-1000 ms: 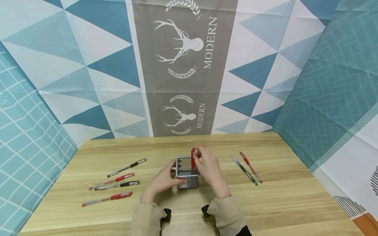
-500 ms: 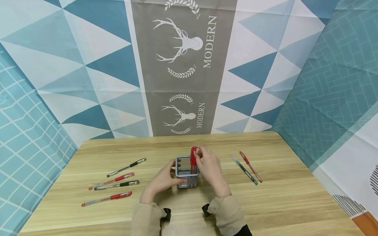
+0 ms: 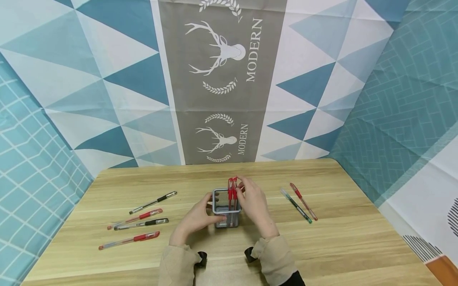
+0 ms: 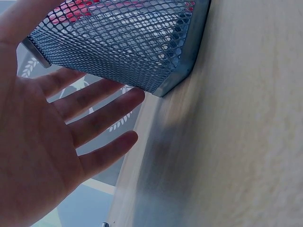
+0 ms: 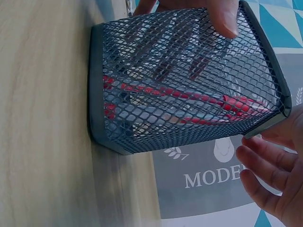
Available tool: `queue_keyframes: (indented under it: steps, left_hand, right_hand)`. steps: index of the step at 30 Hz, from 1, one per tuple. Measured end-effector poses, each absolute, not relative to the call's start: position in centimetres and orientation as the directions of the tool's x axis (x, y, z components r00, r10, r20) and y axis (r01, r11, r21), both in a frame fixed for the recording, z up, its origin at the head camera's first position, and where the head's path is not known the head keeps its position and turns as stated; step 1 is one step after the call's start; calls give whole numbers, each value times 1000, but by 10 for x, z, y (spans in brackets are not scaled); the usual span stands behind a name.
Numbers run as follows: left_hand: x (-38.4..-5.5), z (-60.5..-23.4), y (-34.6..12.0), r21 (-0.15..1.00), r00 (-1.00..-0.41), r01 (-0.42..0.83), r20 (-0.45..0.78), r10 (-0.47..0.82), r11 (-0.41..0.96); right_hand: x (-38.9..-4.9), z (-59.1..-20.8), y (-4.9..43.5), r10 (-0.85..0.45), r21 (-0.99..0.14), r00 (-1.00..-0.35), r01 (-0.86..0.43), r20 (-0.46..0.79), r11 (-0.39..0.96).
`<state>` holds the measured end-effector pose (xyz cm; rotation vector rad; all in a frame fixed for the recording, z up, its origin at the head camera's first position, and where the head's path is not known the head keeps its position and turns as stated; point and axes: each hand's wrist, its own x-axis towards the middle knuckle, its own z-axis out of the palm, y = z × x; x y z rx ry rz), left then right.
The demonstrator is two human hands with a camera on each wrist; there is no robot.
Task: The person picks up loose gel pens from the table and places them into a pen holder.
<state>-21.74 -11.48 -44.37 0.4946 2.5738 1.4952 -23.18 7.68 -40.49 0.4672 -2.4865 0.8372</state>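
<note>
Pinching a red pen, apparently, right grip, head view only; left grip around the mesh holder.

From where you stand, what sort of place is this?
Perhaps a staged desk space: a wood-grain table, printed sheets on three sides, and loose pens beside a mesh holder.
</note>
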Motion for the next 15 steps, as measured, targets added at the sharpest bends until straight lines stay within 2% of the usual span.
queue_keyframes:
  steps: [15]
  left_hand:
    - [-216, -443, -114, 862, -941, 210, 49, 335, 462]
  right_hand:
    - [-238, -407, 91, -95, -440, -781, -443, 617, 781]
